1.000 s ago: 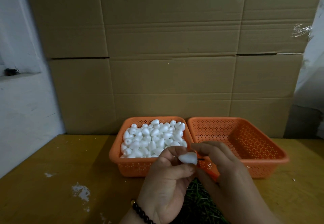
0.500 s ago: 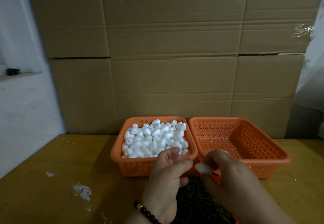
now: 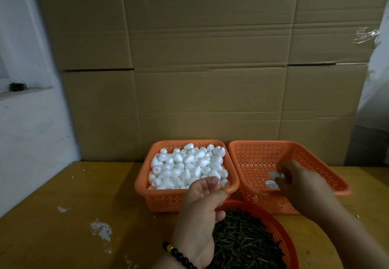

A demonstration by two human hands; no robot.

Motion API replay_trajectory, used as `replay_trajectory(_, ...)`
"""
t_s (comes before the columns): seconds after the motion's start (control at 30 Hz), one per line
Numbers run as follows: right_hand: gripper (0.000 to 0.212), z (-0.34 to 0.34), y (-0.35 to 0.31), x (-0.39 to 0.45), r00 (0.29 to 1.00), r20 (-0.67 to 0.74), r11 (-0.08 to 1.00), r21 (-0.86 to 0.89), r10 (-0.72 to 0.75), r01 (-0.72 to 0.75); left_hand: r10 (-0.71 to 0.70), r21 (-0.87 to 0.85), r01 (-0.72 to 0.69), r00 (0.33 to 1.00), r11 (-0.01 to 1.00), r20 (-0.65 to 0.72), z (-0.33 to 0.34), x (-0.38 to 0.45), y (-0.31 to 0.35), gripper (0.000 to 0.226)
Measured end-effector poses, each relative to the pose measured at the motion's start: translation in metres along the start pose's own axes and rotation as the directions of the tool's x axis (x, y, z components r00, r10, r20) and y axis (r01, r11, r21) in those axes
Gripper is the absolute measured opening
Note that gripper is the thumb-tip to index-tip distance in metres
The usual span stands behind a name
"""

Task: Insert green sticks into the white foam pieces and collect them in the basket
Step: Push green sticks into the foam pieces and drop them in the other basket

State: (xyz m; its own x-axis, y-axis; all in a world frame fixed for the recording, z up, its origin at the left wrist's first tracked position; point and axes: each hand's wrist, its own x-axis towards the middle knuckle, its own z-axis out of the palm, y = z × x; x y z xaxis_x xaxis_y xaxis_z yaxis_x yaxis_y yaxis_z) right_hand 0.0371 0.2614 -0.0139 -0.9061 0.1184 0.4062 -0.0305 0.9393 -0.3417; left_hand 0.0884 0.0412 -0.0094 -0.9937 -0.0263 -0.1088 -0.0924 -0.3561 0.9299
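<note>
Head view, looking down at a yellow-brown wooden table (image 3: 63, 184) with cardboard boxes (image 3: 200, 58) stacked behind it. Two square orange baskets sit side by side, touching, at the back of the table. Left basket (image 3: 160, 200) is piled full of white foam pieces (image 3: 187, 165). Right basket (image 3: 252, 157) holds only a small round sticker (image 3: 270, 184) on its floor, as far as can be seen. Round orange basket (image 3: 282, 233) sits nearest the person, just in front of the two square ones, filled with green sticks (image 3: 244, 243).

Right hand (image 3: 303, 186) reaches over the near wall of the right basket, fingers curled, pinching one white foam piece (image 3: 274, 175) at the fingertips, low inside the basket above the sticker. Motion blur there; cannot tell if a stick is in that piece, or if it touches the basket floor.

Left hand (image 3: 202, 207) hovers over the near rim of the left basket and the far edge of the round basket, palm side turned up toward the camera, fingers loosely curled, holding nothing visible. Black bead bracelet (image 3: 179, 255) with one gold bead on the left wrist.

White smears (image 3: 101, 228) on the table left of the hands. White wall (image 3: 27, 121) at left with a small dark object (image 3: 17, 86) on a ledge.
</note>
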Motion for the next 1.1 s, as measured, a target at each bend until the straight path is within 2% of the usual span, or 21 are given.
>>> replay_trajectory(0.07,0.018,0.005,0.001,0.004,0.998,0.051,0.999,-0.037,0.023,-0.021,-0.002,0.002,0.002,1.000,1.000,-0.001,0.001,0.000,0.000,0.024)
replay_trajectory(0.17,0.023,0.012,0.000,0.006,0.993,0.101,0.998,-0.004,0.057,-0.057,-0.004,0.008,0.004,1.000,1.000,-0.009,0.000,0.001,0.000,0.024)
replay_trajectory(0.3,0.039,0.014,-0.002,0.002,0.998,0.012,0.997,-0.040,0.068,-0.067,-0.002,0.015,0.003,1.000,1.000,-0.017,-0.001,0.002,0.000,0.024)
replay_trajectory(0.43,0.027,0.008,-0.015,-0.021,0.976,-0.202,0.995,0.049,-0.076,0.087,0.010,0.014,-0.010,1.000,1.000,-0.027,-0.004,0.006,0.000,0.026)
replay_trajectory(0.5,0.017,0.001,-0.028,-0.038,0.961,-0.210,0.972,0.113,-0.179,0.206,0.029,0.020,-0.028,0.999,0.999,-0.028,-0.006,0.008,0.000,0.026)
replay_trajectory(0.53,0.012,-0.001,-0.033,-0.047,0.956,-0.167,0.955,0.132,-0.241,0.264,0.041,0.027,-0.040,0.999,0.999,-0.026,-0.007,0.009,0.000,0.026)
replay_trajectory(0.6,0.007,0.001,-0.042,-0.063,0.944,0.031,0.938,0.127,-0.328,0.321,0.073,0.060,-0.072,0.997,0.996,-0.018,-0.012,0.012,0.001,0.024)
replay_trajectory(0.63,0.014,0.004,-0.045,-0.070,0.926,0.140,0.935,0.110,-0.349,0.336,0.099,0.091,-0.097,0.995,0.991,-0.016,-0.015,0.014,0.002,0.023)
replay_trajectory(0.7,0.040,0.012,-0.046,-0.081,0.893,0.251,0.928,0.082,-0.373,0.364,0.180,0.208,-0.170,0.983,0.963,-0.027,-0.022,0.022,0.004,0.020)
replay_trajectory(0.8,0.063,0.015,-0.050,-0.087,0.856,0.334,0.915,0.052,-0.395,0.401,0.330,0.464,-0.285,0.944,0.839,-0.018,-0.034,0.042,0.011,0.018)
replay_trajectory(0.9,0.063,0.017,-0.053,-0.085,0.818,0.394,0.898,0.045,-0.419,0.438,0.404,0.736,-0.309,0.913,0.602,0.053,-0.046,0.072,0.022,0.015)
replay_trajectory(1.03,0.055,0.018,-0.054,-0.083,0.783,0.447,0.869,-0.026,-0.432,0.494,0.306,0.952,-0.202,0.944,0.229,0.127,-0.055,0.117,0.031,0.032)
replay_trajectory(1.1,0.052,0.020,-0.055,-0.082,0.772,0.465,0.860,-0.043,-0.433,0.508,0.231,0.984,-0.138,0.967,0.111,0.109,-0.053,0.130,0.033,0.043)
